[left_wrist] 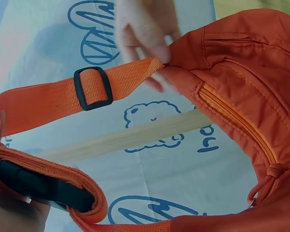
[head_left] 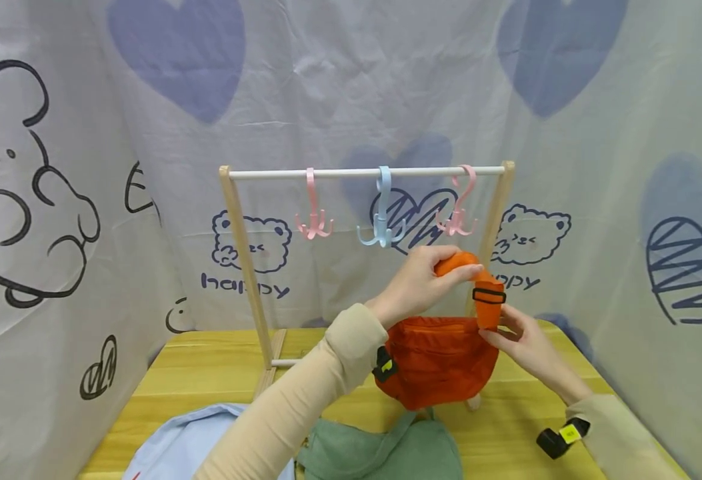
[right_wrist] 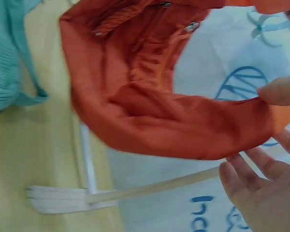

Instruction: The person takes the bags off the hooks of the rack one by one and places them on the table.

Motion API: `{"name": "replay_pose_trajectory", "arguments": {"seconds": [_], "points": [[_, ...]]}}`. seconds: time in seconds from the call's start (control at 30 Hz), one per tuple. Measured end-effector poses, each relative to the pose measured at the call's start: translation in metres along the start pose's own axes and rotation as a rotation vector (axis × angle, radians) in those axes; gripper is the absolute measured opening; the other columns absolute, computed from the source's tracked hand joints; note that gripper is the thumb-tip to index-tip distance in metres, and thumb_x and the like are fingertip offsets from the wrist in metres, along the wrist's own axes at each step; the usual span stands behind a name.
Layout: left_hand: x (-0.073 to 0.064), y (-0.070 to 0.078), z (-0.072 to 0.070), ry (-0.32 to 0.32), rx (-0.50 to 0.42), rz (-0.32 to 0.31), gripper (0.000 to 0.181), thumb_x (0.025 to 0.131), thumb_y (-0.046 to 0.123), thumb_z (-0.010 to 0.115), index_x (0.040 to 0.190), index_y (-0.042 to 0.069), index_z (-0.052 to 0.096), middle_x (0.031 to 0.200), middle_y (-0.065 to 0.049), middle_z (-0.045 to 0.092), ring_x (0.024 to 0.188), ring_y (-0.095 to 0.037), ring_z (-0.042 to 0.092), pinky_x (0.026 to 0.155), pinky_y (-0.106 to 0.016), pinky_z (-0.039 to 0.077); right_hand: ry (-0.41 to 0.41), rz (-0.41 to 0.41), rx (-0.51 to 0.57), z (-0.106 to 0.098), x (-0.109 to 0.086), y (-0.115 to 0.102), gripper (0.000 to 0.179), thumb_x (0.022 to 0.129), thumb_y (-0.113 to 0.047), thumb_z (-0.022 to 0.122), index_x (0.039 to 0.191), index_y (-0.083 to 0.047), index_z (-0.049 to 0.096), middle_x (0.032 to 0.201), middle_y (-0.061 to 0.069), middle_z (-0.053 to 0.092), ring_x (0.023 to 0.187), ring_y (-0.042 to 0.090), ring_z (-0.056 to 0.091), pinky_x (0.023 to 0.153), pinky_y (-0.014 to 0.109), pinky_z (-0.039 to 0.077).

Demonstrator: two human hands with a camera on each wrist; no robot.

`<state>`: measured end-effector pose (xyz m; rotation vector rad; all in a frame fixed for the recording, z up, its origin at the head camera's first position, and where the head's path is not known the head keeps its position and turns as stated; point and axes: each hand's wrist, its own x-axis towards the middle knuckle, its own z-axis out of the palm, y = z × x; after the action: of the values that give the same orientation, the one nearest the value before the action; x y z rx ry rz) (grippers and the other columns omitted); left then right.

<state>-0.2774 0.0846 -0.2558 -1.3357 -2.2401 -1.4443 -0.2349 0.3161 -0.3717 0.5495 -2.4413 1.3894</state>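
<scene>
An orange waist bag point(head_left: 441, 363) hangs above the table, in front of the rack. My left hand point(head_left: 419, 280) grips its gathered strap point(left_wrist: 43, 101) above the bag. A black slider point(left_wrist: 93, 88) sits on that strap, and a black buckle point(left_wrist: 43, 186) shows beside the left fingers in the left wrist view. At the bag's right end my right hand point(head_left: 527, 347) pinches the corner where strap and fabric meet. In the right wrist view the thumb point(right_wrist: 280, 92) lies on that corner, with fingertips below it. A zipper point(left_wrist: 237, 123) runs along the bag.
Behind the bag stands a wooden rack point(head_left: 245, 267) with a white bar point(head_left: 345, 174). From the bar hang a pink hook point(head_left: 313, 213), a blue hook point(head_left: 382, 217) and another pink hook point(head_left: 459, 210). A green bag point(head_left: 387, 453) and light blue fabric point(head_left: 189, 440) lie on the table point(head_left: 195, 367).
</scene>
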Motion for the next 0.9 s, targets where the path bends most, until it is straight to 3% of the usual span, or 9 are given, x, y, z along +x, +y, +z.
{"name": "replay_pose_trajectory", "arguments": {"seconds": [0.1,0.2,0.3,0.4,0.5,0.6,0.73,0.9], "points": [[-0.003,0.000,0.001,-0.001,0.012,0.009,0.018,0.100,0.026,0.065,0.100,0.009,0.071,0.068,0.000,0.052,0.056,-0.007,0.038,0.052,-0.018,0.032,0.002,0.070,-0.003,0.010,-0.006,0.010,0.045,0.099,-0.015,0.064,0.140,0.000,0.051,0.127,0.011,0.065,0.106,-0.012,0.058,0.089,0.016,0.051],[-0.006,0.001,0.004,-0.007,0.017,0.026,0.018,0.100,0.026,0.064,0.101,0.009,0.071,0.070,0.000,0.055,0.055,-0.007,0.038,0.051,-0.017,0.032,-0.008,0.172,0.018,0.018,-0.011,0.019,0.041,0.101,-0.021,0.063,0.135,0.000,0.053,0.124,0.019,0.065,0.099,-0.007,0.061,0.085,0.020,0.053],[-0.009,0.000,0.007,-0.016,0.013,0.051,0.018,0.100,0.025,0.064,0.101,0.009,0.071,0.068,0.000,0.053,0.053,-0.007,0.037,0.050,-0.017,0.032,-0.012,0.243,0.050,0.023,-0.015,0.025,0.040,0.103,-0.026,0.059,0.131,0.002,0.054,0.120,0.017,0.066,0.095,-0.002,0.063,0.084,0.021,0.053],[-0.013,-0.002,0.009,-0.034,0.005,0.066,0.017,0.100,0.024,0.065,0.101,0.008,0.071,0.064,0.000,0.047,0.051,-0.007,0.035,0.050,-0.018,0.031,0.008,0.246,0.079,0.025,-0.018,0.030,0.039,0.105,-0.026,0.055,0.130,0.004,0.054,0.115,0.010,0.069,0.094,0.000,0.065,0.084,0.021,0.053],[-0.019,-0.003,0.010,-0.078,-0.002,0.055,0.017,0.100,0.025,0.065,0.097,0.009,0.069,0.062,0.001,0.042,0.051,-0.007,0.037,0.050,-0.018,0.032,0.073,0.226,0.124,0.025,-0.022,0.033,0.036,0.106,-0.024,0.053,0.128,0.005,0.054,0.106,-0.005,0.070,0.092,-0.001,0.065,0.082,0.020,0.053],[-0.025,-0.005,0.013,-0.153,0.018,0.060,0.019,0.100,0.027,0.064,0.089,0.011,0.065,0.064,0.003,0.044,0.055,-0.004,0.041,0.055,-0.015,0.036,0.151,0.238,0.247,0.024,-0.024,0.036,0.026,0.106,-0.022,0.053,0.125,-0.005,0.058,0.100,-0.017,0.068,0.090,-0.001,0.064,0.079,0.018,0.053],[-0.033,-0.007,0.017,-0.254,0.058,0.073,0.024,0.100,0.029,0.064,0.082,0.014,0.061,0.064,0.005,0.041,0.059,-0.003,0.042,0.059,-0.013,0.035,0.234,0.263,0.485,0.022,-0.027,0.037,0.016,0.106,-0.018,0.053,0.113,-0.027,0.065,0.095,-0.018,0.068,0.087,0.000,0.065,0.076,0.018,0.054],[-0.042,-0.013,0.021,-0.355,0.081,0.032,0.026,0.101,0.032,0.063,0.082,0.015,0.060,0.061,0.005,0.036,0.053,-0.003,0.040,0.055,-0.013,0.034,0.265,0.243,0.695,0.019,-0.028,0.036,0.022,0.106,-0.014,0.051,0.105,-0.028,0.068,0.092,-0.014,0.070,0.084,0.002,0.066,0.074,0.019,0.056]]}}
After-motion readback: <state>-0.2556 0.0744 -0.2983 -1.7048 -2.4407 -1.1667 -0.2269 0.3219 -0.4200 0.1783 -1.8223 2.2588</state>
